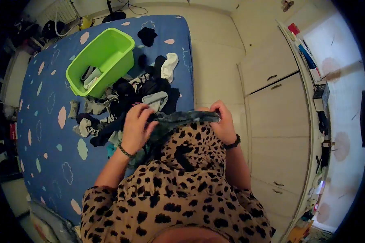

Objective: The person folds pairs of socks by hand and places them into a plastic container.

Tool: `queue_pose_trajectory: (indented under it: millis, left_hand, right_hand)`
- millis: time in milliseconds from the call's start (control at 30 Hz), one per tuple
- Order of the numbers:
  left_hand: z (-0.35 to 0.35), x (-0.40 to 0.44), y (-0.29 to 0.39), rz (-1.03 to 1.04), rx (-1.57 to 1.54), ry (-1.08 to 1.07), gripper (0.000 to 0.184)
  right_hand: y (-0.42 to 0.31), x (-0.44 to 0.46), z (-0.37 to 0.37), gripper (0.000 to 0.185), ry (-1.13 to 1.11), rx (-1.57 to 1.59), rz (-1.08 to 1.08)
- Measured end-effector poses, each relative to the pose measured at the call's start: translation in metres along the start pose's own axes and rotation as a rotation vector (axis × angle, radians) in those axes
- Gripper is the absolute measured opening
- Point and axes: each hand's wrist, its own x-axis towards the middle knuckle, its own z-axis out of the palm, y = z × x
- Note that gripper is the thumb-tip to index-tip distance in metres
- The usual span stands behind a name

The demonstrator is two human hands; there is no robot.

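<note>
My right hand [224, 126] pinches one end of a dark grey-green patterned piece of clothing [186, 118], whose exact kind I cannot make out. The cloth stretches across my lap toward my left hand [136, 128]. That hand is open, its fingers apart and curved over the cloth's other end at the edge of a clothes pile. In the pile lie dark garments [127, 94], a grey sock [156, 99] and a white sock [170, 67]. A green plastic tub [123, 60] stands beyond, with a few folded pieces [92, 77] inside.
Under the pile is a bed with a blue cloud-patterned sheet [48, 146]. A black item [147, 36] lies near its far edge. Pale cabinets [278, 117] line the right side, past a strip of tiled floor [215, 60]. A black fan base [114, 16] stands behind the bed.
</note>
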Motion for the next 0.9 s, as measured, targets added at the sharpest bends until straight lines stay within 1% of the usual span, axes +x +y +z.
queue_pose_trajectory:
  millis: [33,67,133,167,200,267,300,333,400,467,500,567,600,667,733,800,867,900]
  left_hand:
    - [-0.004,0.006,0.017,0.098,-0.153,0.024,0.034]
    - [-0.002,0.01,0.031,0.192,-0.306,0.052,0.039]
    - [0.012,0.022,0.046,0.292,-0.447,0.027,0.046]
    - [0.017,0.026,0.051,0.325,-0.473,0.002,0.044]
    - [0.025,0.027,0.048,0.33,-0.476,0.004,0.044]
    - [0.05,0.027,0.038,0.324,-0.656,-0.054,0.038]
    - [0.052,0.027,0.033,0.32,-0.681,-0.06,0.03]
    - [0.052,0.028,0.034,0.322,-0.68,-0.06,0.03]
    - [0.051,0.026,0.035,0.284,-0.75,0.061,0.025]
    - [0.046,0.022,0.04,0.234,-0.77,0.05,0.025]
    - [0.043,0.021,0.041,0.193,-0.792,0.04,0.025]
    - [0.041,0.019,0.043,0.181,-0.81,0.035,0.026]
    - [0.04,0.018,0.043,0.167,-0.833,0.021,0.027]
    - [0.041,0.017,0.045,0.154,-0.865,0.021,0.027]
    - [0.042,0.016,0.045,0.141,-0.9,0.018,0.026]
    - [0.044,0.015,0.042,0.156,-0.915,0.027,0.023]
    - [0.044,0.015,0.041,0.177,-0.925,0.022,0.021]
    - [0.045,0.015,0.041,0.197,-0.934,0.015,0.02]
  right_hand:
    - [-0.01,-0.002,0.008,0.03,0.0,0.03,-0.064]
    - [-0.009,-0.006,0.016,0.03,-0.005,0.035,-0.056]
    - [-0.005,-0.006,0.025,0.034,0.02,-0.1,-0.302]
    - [-0.008,-0.008,0.027,0.037,0.042,-0.117,-0.335]
    - [-0.011,-0.009,0.026,0.037,0.044,-0.122,-0.337]
    - [-0.016,-0.013,0.024,0.034,0.036,-0.1,-0.312]
    - [-0.023,-0.014,0.022,0.034,0.039,-0.102,-0.31]
    - [-0.034,-0.013,0.019,0.034,0.022,-0.125,-0.349]
    - [-0.047,-0.014,0.019,0.035,0.001,-0.143,-0.388]
    - [-0.054,-0.017,0.022,0.028,0.108,-0.094,-0.381]
    - [-0.054,-0.017,0.024,0.028,0.104,-0.092,-0.386]
    - [-0.054,-0.017,0.028,0.024,0.085,-0.308,-0.468]
    - [-0.056,-0.016,0.029,0.024,0.085,-0.307,-0.471]
    - [-0.063,-0.015,0.03,0.021,-0.015,-0.427,-0.551]
    - [-0.064,-0.013,0.034,0.021,0.006,-0.448,-0.546]
    - [-0.064,-0.014,0.038,0.02,0.03,-0.473,-0.543]
    - [-0.06,-0.02,0.043,0.02,0.091,-0.318,-0.35]
    - [-0.06,-0.02,0.044,0.02,0.092,-0.319,-0.348]
